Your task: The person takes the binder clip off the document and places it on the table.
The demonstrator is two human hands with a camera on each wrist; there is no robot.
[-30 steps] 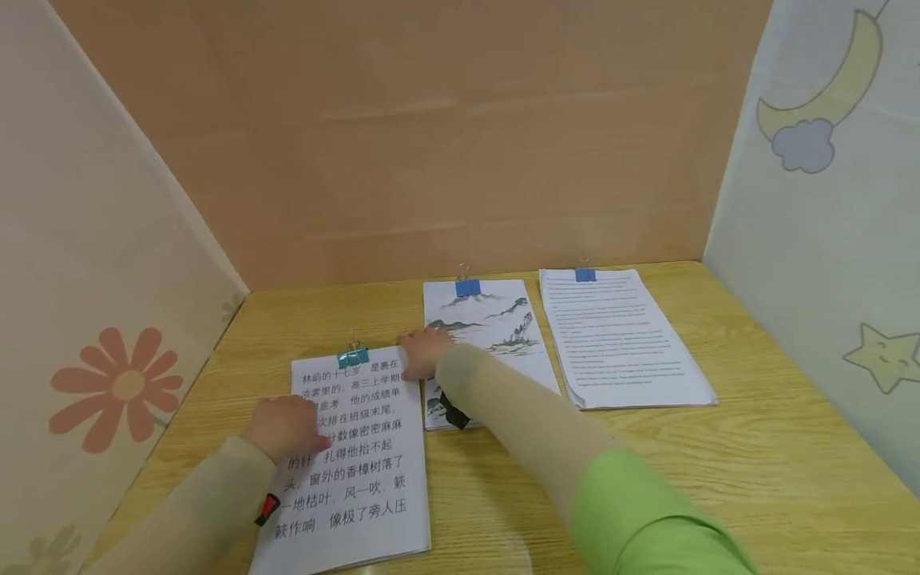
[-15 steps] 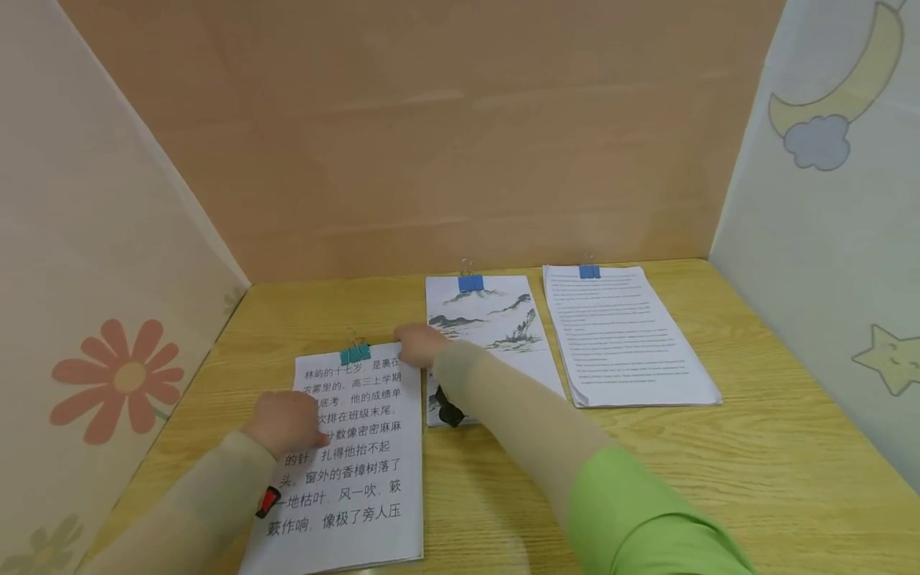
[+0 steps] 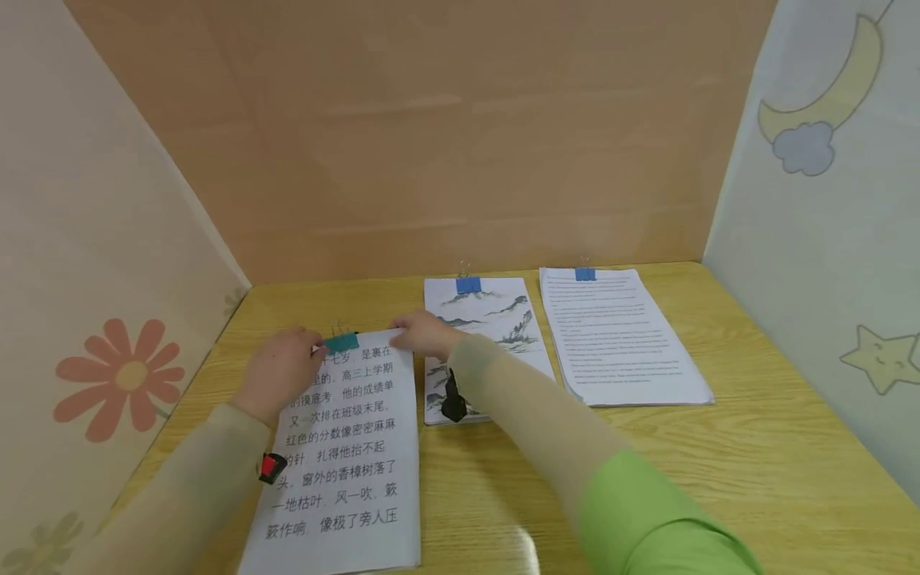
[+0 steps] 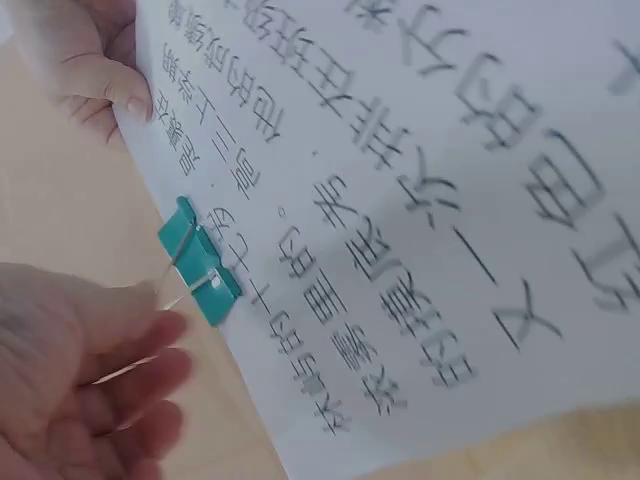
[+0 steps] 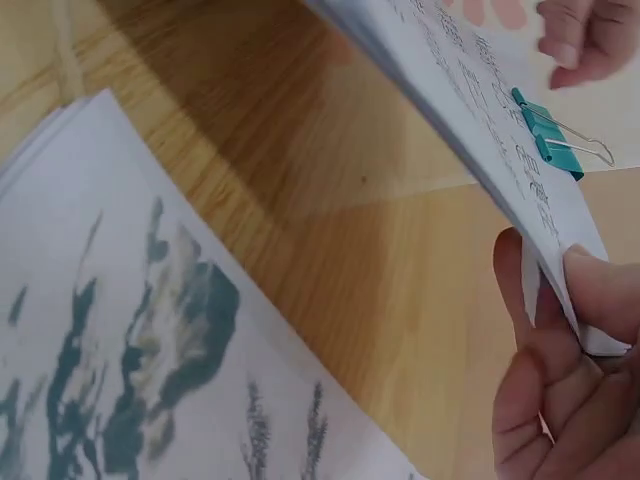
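Observation:
My right hand (image 3: 426, 332) pinches the top right corner of a paper stack (image 3: 345, 471) printed with large Chinese characters. In the right wrist view its thumb lies on the top sheet, with fingers behind, and the stack's top end is raised. A teal binder clip (image 4: 200, 262) is clamped on the top edge, its wire handles pointing outward. My left hand (image 3: 276, 369) is beside the clip at the upper left corner. Its fingers (image 4: 150, 375) are loosely bent near the wire handles, apparently without holding them.
To the right lies a stack with a landscape painting (image 3: 513, 351), held by a blue binder clip (image 3: 469, 285). Farther right is a stack of small print (image 3: 618, 343) with another blue clip (image 3: 585, 274). A brown back wall (image 3: 446, 160) and patterned side walls enclose the wooden table (image 3: 575, 495).
My left hand has moved from the page's left middle up to beside the teal clip. The right hand now pinches the top right corner, and that end has come up slightly.

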